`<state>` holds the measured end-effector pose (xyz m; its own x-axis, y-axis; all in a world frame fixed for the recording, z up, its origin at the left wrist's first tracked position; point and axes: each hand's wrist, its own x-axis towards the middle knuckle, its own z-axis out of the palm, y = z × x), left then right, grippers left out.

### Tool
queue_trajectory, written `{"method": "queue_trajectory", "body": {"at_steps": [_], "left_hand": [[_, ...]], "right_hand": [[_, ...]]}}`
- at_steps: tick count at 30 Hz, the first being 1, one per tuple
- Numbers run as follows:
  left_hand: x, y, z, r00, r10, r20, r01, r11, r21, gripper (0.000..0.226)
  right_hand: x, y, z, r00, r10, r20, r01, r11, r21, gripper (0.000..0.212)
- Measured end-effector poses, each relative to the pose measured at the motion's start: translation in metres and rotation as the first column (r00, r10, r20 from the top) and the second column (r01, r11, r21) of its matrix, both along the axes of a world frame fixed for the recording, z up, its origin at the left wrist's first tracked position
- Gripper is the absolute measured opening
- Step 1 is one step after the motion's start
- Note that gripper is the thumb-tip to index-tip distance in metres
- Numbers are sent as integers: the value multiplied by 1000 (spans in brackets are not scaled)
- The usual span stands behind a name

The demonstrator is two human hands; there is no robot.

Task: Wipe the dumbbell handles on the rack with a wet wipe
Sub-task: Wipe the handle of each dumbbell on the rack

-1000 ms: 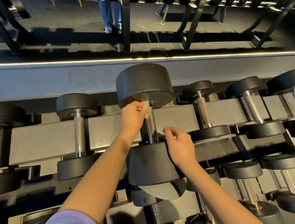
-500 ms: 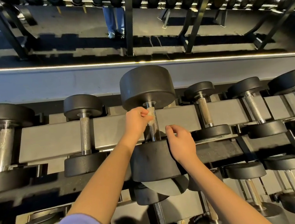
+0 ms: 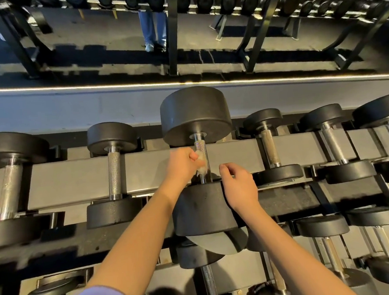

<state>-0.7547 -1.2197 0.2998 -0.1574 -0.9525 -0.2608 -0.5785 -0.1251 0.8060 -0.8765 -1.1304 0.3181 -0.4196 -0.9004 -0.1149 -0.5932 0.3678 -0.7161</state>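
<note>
A crumpled white wet wipe (image 3: 201, 162), bunched in the left hand (image 3: 181, 164), presses against the left side of a knurled steel handle (image 3: 200, 147). That handle belongs to the biggest black dumbbell (image 3: 195, 114) on the top row of the rack (image 3: 75, 180). The neighbouring dumbbells (image 3: 114, 172) lie parallel beside it, handles bare.

Legs in blue jeans (image 3: 152, 22) above a glowing light strip (image 3: 91, 86)

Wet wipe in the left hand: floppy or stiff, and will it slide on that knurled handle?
Likely floppy: the wet wipe sits bunched and crumpled in the left hand, keeping no shape. Probably very light, since a finger pinch carries it. It may drag rather than glide, as the handle looks knurled.
</note>
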Motion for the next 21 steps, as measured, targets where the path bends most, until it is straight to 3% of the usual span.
{"method": "queue_trajectory", "body": {"at_steps": [4,8,11,16,19,21], "left_hand": [[5,8,-5,985,-153,79,143,983,118,30],[13,10,-4,985,-172,-25,174,973,150,23],[12,15,5,985,-68,-160,85,992,98,15],[1,12,30,974,-77,-214,65,996,-64,19],[0,9,41,984,-109,-142,83,980,-181,14],[6,6,43,990,-143,9,137,931,-339,22]], "right_hand": [[-1,-1,-2,1000,-4,-9,4,1000,10,31],[1,0,1,1000,19,-11,-19,1000,17,28],[-3,-1,4,998,64,-9,-64,997,52,27],[-8,-26,20,918,194,345,-185,981,-59,19],[-8,-44,27,863,139,485,-118,990,-74,17],[-9,-52,29,812,80,578,-43,996,-78,16]]}}
